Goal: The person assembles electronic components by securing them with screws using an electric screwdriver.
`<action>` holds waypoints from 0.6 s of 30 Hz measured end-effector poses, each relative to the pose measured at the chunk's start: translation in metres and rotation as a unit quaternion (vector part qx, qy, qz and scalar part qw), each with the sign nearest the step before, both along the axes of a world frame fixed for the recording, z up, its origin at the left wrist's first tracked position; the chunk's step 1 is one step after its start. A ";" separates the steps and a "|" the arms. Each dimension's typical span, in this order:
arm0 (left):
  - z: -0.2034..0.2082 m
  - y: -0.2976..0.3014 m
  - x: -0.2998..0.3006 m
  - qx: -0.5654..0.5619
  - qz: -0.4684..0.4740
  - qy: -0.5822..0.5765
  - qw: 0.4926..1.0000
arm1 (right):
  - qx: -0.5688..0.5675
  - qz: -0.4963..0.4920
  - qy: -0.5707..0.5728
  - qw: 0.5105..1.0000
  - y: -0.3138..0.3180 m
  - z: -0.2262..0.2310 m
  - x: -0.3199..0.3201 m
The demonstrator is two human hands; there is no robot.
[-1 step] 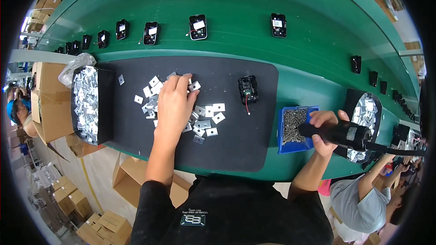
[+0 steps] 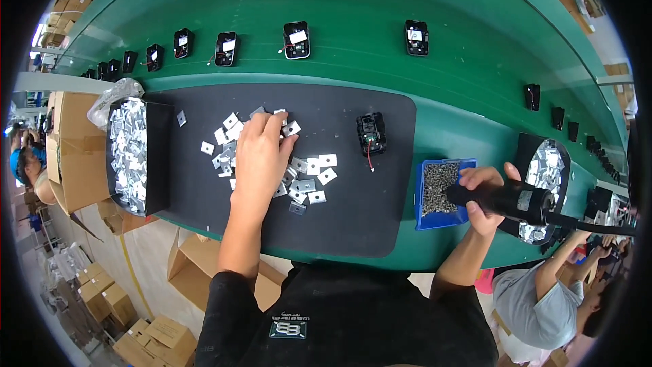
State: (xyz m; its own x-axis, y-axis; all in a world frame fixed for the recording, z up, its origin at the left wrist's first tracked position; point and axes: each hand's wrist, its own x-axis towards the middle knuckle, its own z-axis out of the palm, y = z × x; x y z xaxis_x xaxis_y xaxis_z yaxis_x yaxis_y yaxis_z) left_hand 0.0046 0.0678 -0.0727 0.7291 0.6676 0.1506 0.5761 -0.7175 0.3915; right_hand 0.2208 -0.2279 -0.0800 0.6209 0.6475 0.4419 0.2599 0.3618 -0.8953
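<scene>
My left hand [image 2: 261, 153] is over a loose pile of small silver metal plates with holes [image 2: 307, 185] on the black mat. Between its thumb and index finger is one metal plate [image 2: 291, 128]; the other fingertips are partly hidden. My right hand [image 2: 483, 194] grips a black corded electric screwdriver [image 2: 513, 202], lying nearly level. Its front end is over a blue tray [image 2: 426, 221] full of small screws [image 2: 440, 180]. To the right of the plates sits an open black device housing [image 2: 371, 134] with a red wire, touched by neither hand.
A black bin of metal plates [image 2: 157, 163] stands at the mat's left, beside a cardboard box [image 2: 78, 136]. Another black bin [image 2: 524, 156] is behind the screwdriver. Black devices [image 2: 296, 41] line the green surface beyond the mat [image 2: 339, 231]. A co-worker [image 2: 543, 306] sits at right.
</scene>
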 end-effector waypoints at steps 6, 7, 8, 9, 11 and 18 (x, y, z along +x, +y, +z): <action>-0.003 0.004 -0.001 -0.003 -0.049 -0.012 0.999 | -0.012 -0.064 0.112 0.992 0.008 0.012 -0.013; -0.004 0.005 -0.002 -0.009 -0.039 0.006 0.999 | 0.029 -0.054 0.126 0.990 0.007 0.014 -0.012; -0.004 0.005 -0.002 -0.015 -0.028 0.024 0.999 | 0.070 -0.045 0.139 0.987 0.004 0.017 -0.013; -0.004 0.004 0.000 -0.056 -0.016 0.043 0.997 | 0.127 -0.029 0.156 0.979 0.001 0.021 -0.013; 0.002 0.001 0.006 -0.073 -0.012 0.037 0.997 | 0.197 -0.016 0.161 0.967 -0.006 0.027 -0.013; -0.002 0.001 0.003 -0.130 0.023 -0.016 0.991 | 0.197 -0.058 0.158 0.966 -0.008 0.019 -0.010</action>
State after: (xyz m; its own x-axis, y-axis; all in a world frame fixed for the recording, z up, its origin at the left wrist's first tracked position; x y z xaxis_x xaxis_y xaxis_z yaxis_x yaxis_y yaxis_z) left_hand 0.0081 0.0683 -0.0744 0.6953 0.7186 -0.0083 0.5899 -0.5640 0.5779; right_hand 0.2109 -0.2357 -0.0611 0.8235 0.3853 0.4163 0.0556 0.6755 -0.7353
